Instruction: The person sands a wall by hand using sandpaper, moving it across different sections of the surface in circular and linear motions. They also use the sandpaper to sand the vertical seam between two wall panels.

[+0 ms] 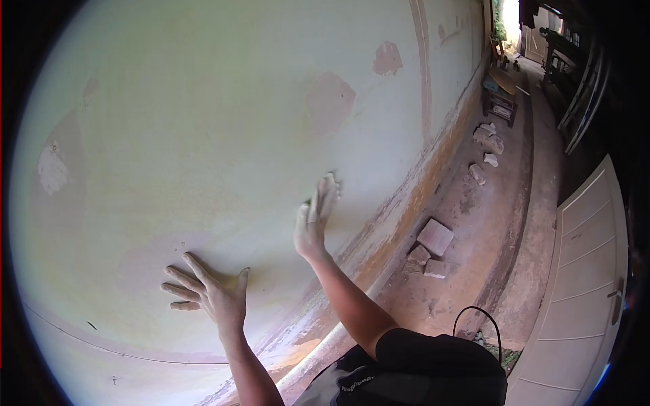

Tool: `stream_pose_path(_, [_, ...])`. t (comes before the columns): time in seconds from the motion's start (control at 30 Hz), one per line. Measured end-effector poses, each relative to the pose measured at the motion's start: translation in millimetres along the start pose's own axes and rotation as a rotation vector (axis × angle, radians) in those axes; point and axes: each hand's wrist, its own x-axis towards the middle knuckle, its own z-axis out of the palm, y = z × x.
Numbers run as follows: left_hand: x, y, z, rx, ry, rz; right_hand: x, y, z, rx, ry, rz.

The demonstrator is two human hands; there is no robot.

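In front of me is a pale green painted wall [223,149] with several patched spots. My left hand [213,296] lies against its lower part, fingers spread and nothing held. Beside it is a pinkish-grey patch [145,267]. Farther to the right, my right hand [315,220] presses on the wall with its fingers together and the thumb apart. Something small and greyish may lie under those fingertips, but I cannot make it out. Pale dust coats both hands.
Along the wall's foot runs a worn, peeling strip [406,203]. Broken blocks [435,237] and rubble [489,139] lie on the concrete floor. A small wooden stool [500,107] stands farther back. At right is a white door panel [582,291]; ladder-like rails [589,101] lean behind it.
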Motion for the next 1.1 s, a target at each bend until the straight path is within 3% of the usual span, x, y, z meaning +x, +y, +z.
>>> stream_pose_path(0.13, [-2, -4, 6, -0.005, 0.052, 0.019, 1, -96, 12, -0.133, -0.154, -0.266])
stream_pose_path(0.27, [-3, -7, 14, 0.026, 0.08, 0.007, 3, -115, 28, -0.051, 0.044, -0.258])
stream_pose_path(0.37, [-5, -14, 17, 0.052, 0.089, 0.032, 8, -107, 25, -0.126, 0.008, -0.29])
stream_pose_path(0.5, [-4, -19, 22, 0.093, 0.132, 0.085, 5, -62, 16, -0.06, 0.019, -0.27])
stream_pose_path(0.63, [-5, -17, 21, 0.108, 0.13, 0.088, -13, 27, 5, -0.008, 0.139, -0.209])
stream_pose_path(0.7, [-4, -16, 18, 0.089, 0.091, 0.081, -25, 81, -6, 0.006, 0.12, -0.092])
stream_pose_path(0.77, [-5, -15, 17, 0.063, 0.113, 0.108, -48, 158, -22, 0.302, 0.107, 0.307])
stream_pose_path(0.97, [-8, -14, 17, 0.053, 0.062, 0.096, -30, 85, -8, 0.13, 0.104, 0.281])
stream_pose_path(1.0, [-7, -15, 18, 0.052, 0.062, 0.101, -20, 59, -5, -0.009, 0.112, 0.291])
stream_pose_path(1.1, [-7, -14, 16, 0.057, 0.031, 0.083, 7, 1, 10, 0.198, 0.194, 0.171])
